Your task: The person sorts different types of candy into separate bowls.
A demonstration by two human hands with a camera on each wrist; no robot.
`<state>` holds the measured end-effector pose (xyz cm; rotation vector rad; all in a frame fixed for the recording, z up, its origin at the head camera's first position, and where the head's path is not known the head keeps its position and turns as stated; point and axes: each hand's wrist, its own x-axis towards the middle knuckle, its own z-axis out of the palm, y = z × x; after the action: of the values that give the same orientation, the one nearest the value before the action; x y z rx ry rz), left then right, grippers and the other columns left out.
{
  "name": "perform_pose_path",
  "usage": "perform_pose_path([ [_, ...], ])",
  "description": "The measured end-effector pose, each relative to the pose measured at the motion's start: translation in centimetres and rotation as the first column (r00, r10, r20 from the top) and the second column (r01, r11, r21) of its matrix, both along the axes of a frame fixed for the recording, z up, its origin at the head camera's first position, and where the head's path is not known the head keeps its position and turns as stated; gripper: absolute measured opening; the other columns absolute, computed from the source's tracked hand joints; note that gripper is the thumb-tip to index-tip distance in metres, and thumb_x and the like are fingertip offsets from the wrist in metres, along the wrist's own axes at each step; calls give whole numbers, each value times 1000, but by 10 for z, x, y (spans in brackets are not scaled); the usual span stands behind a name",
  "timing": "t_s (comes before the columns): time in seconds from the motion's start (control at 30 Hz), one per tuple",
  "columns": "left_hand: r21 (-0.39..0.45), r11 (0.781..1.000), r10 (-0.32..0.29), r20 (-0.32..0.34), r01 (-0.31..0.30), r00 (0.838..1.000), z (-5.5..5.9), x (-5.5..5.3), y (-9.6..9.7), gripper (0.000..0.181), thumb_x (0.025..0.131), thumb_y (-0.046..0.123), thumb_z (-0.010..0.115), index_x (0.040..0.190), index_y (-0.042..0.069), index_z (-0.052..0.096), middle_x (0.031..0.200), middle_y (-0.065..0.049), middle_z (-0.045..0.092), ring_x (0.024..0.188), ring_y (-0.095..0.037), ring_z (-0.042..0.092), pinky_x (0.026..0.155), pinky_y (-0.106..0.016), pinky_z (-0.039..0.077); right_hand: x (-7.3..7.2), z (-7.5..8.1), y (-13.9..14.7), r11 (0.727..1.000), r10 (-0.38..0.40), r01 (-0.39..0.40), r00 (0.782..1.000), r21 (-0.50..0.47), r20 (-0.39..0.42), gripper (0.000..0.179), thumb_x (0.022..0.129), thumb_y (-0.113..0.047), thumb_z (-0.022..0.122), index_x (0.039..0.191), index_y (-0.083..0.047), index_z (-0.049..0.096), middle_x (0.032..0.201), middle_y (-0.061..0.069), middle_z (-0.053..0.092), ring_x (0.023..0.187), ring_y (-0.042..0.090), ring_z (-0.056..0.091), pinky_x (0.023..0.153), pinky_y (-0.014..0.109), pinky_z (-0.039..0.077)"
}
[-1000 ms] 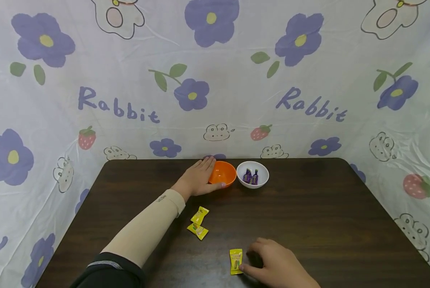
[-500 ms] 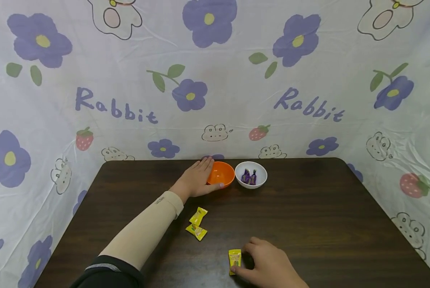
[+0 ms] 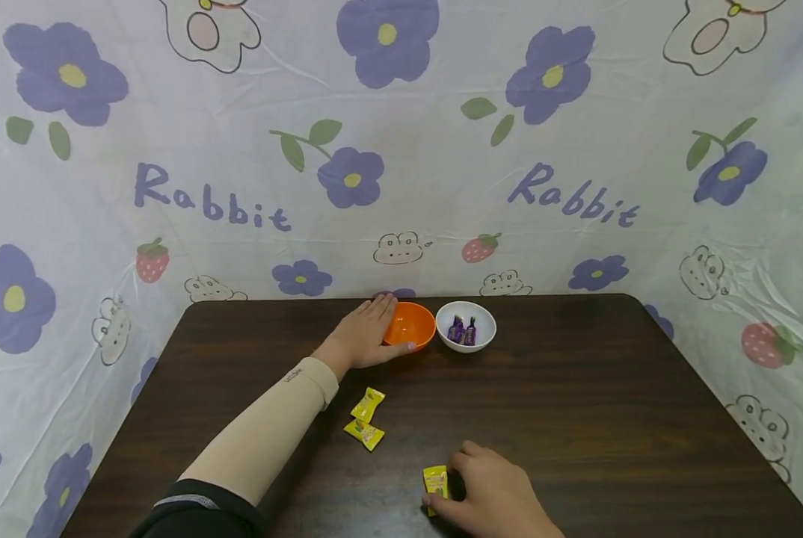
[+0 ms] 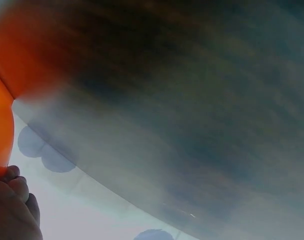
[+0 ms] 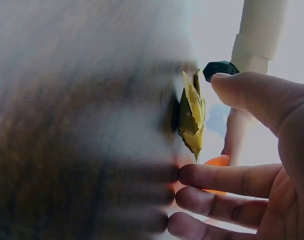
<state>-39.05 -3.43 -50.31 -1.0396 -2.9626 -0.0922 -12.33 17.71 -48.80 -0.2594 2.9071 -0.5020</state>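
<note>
My left hand [image 3: 359, 334] rests against the left side of an orange bowl [image 3: 411, 326], its fingers straight along the rim and the thumb stretched across the near side. In the left wrist view, fingertips [image 4: 19, 186] show beside the orange wall. Low in the head view, my right hand [image 3: 492, 487] is placed over a yellow wrapped candy [image 3: 435, 482]. Its thumb is to the left, above the candy's lower end. The right wrist view shows the candy [image 5: 192, 117] on the table between thumb and fingers, with a gap to the thumb and the fingertips touching the tabletop.
Two more yellow candies [image 3: 366, 420] lie close together near my left forearm. To the right of the orange bowl stands a white bowl [image 3: 488, 338] holding several purple-wrapped sweets [image 3: 462, 332]. The dark wooden table [image 3: 610, 418] ends at a patterned cloth [image 3: 442, 149] behind.
My right hand has shifted slightly left, bringing its thumb over the lower part of the yellow candy. The left hand stays at the orange bowl. The whole view has drifted a little.
</note>
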Motion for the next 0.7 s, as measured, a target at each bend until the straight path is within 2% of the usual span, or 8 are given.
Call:
perform_pose_path([
  [0.2,14,1000,-17,-2,17,1000,-3,-3,-1,111,97,87,27,169,3,19,178,-13,19,165,-30,21,135,-48,17,-1,1,0,1000,1,-1,1000,9,5,57,80,-70,79,100,-17,76,93,-9,62,78,9,56,65,38,54],
  [0.4,16,999,-34,7,33,999,-1,-2,-3,110,97,86,27,169,4,19,178,-13,20,165,-31,21,135,-48,18,-2,1,0,1000,8,-9,1000,24,13,59,80,-71,79,102,-17,76,96,-8,64,80,10,59,67,40,57],
  [0.7,10,997,-76,0,76,997,-1,-6,-6,108,98,84,29,169,3,19,178,-14,19,166,-30,20,135,-48,16,0,0,-1,999,-16,16,1000,28,-7,61,78,-74,79,101,-18,76,91,-10,60,78,8,56,64,37,53],
])
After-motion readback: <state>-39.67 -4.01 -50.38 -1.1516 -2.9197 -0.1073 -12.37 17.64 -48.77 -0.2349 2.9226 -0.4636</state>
